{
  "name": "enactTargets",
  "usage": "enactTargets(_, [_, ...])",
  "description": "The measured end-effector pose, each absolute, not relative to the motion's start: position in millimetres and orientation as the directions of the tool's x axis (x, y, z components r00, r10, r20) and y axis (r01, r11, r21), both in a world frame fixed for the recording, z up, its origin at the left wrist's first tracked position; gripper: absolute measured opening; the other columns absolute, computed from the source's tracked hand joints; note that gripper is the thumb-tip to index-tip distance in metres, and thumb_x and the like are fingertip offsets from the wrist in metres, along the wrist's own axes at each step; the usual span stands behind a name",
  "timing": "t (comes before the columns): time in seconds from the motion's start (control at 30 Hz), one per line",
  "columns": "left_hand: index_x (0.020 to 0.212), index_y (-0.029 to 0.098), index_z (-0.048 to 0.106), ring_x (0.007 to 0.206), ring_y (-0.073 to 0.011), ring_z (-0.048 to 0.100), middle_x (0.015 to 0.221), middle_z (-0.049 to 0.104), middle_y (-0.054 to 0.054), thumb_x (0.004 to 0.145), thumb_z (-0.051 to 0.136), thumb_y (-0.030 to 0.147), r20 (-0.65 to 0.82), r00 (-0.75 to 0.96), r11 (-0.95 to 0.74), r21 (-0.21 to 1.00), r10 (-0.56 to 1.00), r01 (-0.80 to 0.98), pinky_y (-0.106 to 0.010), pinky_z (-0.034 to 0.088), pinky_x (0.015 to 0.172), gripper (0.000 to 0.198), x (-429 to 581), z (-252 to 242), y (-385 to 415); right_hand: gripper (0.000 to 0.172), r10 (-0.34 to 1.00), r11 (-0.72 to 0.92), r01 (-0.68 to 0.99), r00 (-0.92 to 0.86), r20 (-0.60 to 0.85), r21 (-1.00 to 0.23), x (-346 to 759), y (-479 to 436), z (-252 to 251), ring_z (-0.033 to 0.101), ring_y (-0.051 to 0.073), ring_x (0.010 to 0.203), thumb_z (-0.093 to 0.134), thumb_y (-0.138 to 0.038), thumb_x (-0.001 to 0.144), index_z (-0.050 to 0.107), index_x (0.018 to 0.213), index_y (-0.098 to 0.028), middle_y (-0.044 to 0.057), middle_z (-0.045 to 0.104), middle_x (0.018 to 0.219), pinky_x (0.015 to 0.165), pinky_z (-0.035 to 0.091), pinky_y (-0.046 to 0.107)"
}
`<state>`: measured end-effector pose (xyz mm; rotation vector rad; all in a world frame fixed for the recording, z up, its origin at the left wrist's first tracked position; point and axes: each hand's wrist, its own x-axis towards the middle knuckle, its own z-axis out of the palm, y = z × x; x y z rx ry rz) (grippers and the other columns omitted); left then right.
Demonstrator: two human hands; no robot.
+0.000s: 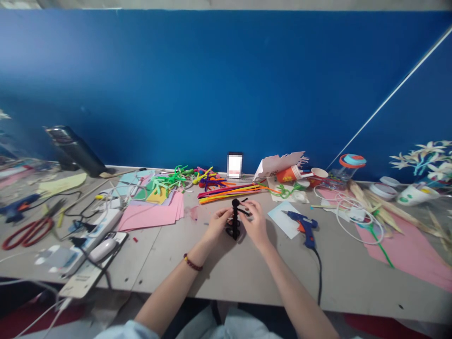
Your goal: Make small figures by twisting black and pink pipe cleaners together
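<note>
My left hand (219, 225) and right hand (257, 222) both pinch a black pipe-cleaner figure (235, 217), upright above the table's (219, 278) middle. Squeezing harder could bend it. The glue gun (304, 226) at three o'clock might burn my wrist. At one o'clock a red cup (288, 174) lies tipped, contents hidden.

Both pinching, close together: left hand (218, 225), right hand (255, 222).

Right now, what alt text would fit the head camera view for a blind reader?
The left hand and right hand hold a black pipe-cleaner figure over a table. A blue glue gun lies to their right; pipe cleaners and pink paper lie behind.
</note>
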<state>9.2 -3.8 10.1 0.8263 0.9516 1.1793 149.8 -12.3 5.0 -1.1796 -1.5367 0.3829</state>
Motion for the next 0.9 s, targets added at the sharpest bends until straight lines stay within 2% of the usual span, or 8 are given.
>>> enactTargets(0.1, [0.076,0.014,0.071,0.055,-0.009,0.055,0.067,0.065,-0.003,0.058,0.079,0.041,-0.144,0.096,0.167,0.932,0.985,-0.322,-0.021,0.041,0.053,0.034,10.0,8.7,-3.7,0.021,0.815,0.466,0.491,0.086,0.574,-0.736,151.0,-11.6,2.8,0.057,0.021,0.099,0.054,-0.023,0.082,0.063,0.101,-0.022,0.008,0.056,0.105,0.083,0.049,0.034])
enactTargets(0.23, [0.073,0.014,0.07,0.049,-0.008,0.052,0.059,0.061,-0.001,0.056,0.079,0.041,-0.128,0.05,0.138,0.939,0.99,-0.314,-0.021,0.039,0.048,0.033,10.5,7.5,-3.6,0.022,0.814,0.474,0.491,0.072,0.576,-0.731,150.4,-13.2,5.2,0.059,0.019,0.091,0.052,-0.022,0.083,0.061,0.104,-0.022,0.008,0.059,0.102,0.071,0.051,0.03])
enactTargets(0.47, [0.068,0.014,0.067,0.049,-0.0074,0.052,0.058,0.059,0.0,0.056,0.079,0.04,-0.105,0.018,0.106,0.956,0.994,-0.274,-0.019,0.039,0.046,0.032,8.0,5.3,-2.3,0.017,0.794,0.505,0.551,0.004,0.608,-0.664,149.2,-14.3,5.6,0.06,0.02,0.091,0.048,-0.025,0.087,0.064,0.094,-0.022,0.008,0.064,0.094,0.076,0.05,0.032])
enactTargets(0.67, [0.079,0.013,0.07,0.049,-0.0082,0.052,0.062,0.062,-0.002,0.058,0.077,0.041,-0.136,0.081,0.151,0.96,0.987,-0.235,-0.02,0.04,0.047,0.035,8.8,4.5,-2.7,0.017,0.791,0.521,0.543,-0.015,0.612,-0.659,151.8,-12.1,1.3,0.06,0.019,0.086,0.05,-0.025,0.088,0.066,0.091,-0.023,0.006,0.064,0.089,0.077,0.05,0.032])
enactTargets(0.9, [0.055,0.015,0.063,0.046,-0.0077,0.048,0.052,0.056,0.0,0.06,0.075,0.039,-0.1,0.085,0.121,0.947,0.991,-0.298,-0.021,0.037,0.049,0.027,12.9,8.5,-8.7,0.012,0.743,0.534,0.594,0.01,0.67,-0.602,145.0,-16.1,2.8,0.058,0.018,0.076,0.053,-0.021,0.083,0.064,0.077,-0.021,0.004,0.06,0.078,0.07,0.048,0.03])
